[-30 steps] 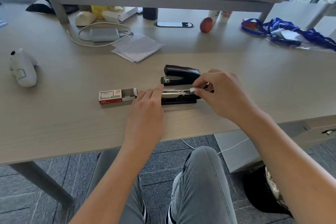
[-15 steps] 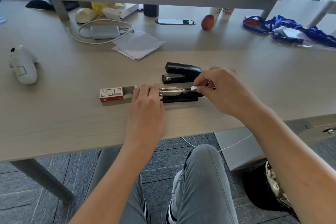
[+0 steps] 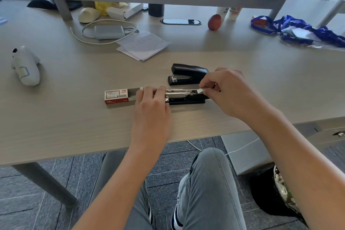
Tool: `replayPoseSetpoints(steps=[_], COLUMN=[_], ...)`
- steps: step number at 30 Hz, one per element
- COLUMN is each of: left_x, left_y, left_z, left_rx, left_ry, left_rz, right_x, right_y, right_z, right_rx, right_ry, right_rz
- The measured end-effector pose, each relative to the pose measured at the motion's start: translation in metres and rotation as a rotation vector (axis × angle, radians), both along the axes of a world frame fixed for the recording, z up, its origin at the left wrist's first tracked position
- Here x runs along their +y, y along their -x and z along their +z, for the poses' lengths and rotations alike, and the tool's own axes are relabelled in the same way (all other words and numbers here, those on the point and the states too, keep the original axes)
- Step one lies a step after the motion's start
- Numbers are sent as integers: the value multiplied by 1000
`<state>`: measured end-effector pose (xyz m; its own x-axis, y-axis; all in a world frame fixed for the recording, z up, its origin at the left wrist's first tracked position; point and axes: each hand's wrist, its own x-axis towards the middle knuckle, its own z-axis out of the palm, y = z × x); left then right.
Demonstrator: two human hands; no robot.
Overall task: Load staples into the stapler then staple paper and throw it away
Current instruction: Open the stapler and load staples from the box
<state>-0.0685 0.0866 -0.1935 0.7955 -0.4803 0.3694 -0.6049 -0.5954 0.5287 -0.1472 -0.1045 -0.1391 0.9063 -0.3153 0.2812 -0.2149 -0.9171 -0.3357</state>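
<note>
A black stapler (image 3: 186, 99) lies open on the desk with its metal staple channel (image 3: 179, 91) facing up. My left hand (image 3: 152, 104) rests on its left end and holds it down. My right hand (image 3: 229, 91) pinches a small pale piece, seemingly a short strip of staples (image 3: 200, 90), at the right end of the channel. A red and white staple box (image 3: 116, 96) lies just left of my left hand with its drawer slid out. A few loose paper sheets (image 3: 143, 45) lie farther back.
A second black stapler (image 3: 188, 74), closed, lies just behind the open one. A white toy (image 3: 25, 67) sits at the left, with a charger and cable (image 3: 109, 31) behind. A reddish egg-shaped object (image 3: 214, 22) and blue lanyards (image 3: 298, 30) lie at the back right.
Both hands stay on the open stapler. My left fingers have shifted a little along its left end, and my right hand keeps the pale piece at the right end.
</note>
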Motion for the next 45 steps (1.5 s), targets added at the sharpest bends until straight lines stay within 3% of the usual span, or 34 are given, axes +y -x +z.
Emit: replayPoseSetpoints(steps=[23, 30, 45], left_x=[2, 2, 4], left_y=[0, 1, -3], left_z=[1, 0, 2], left_rx=[-38, -42, 13], left_ry=[-46, -12, -5], left_rz=[29, 42, 16], right_x=[34, 35, 58], right_y=[-4, 7, -12], right_z=[-5, -11, -10], right_rx=[15, -71, 2], right_ry=[99, 76, 25], right_rz=[59, -71, 71])
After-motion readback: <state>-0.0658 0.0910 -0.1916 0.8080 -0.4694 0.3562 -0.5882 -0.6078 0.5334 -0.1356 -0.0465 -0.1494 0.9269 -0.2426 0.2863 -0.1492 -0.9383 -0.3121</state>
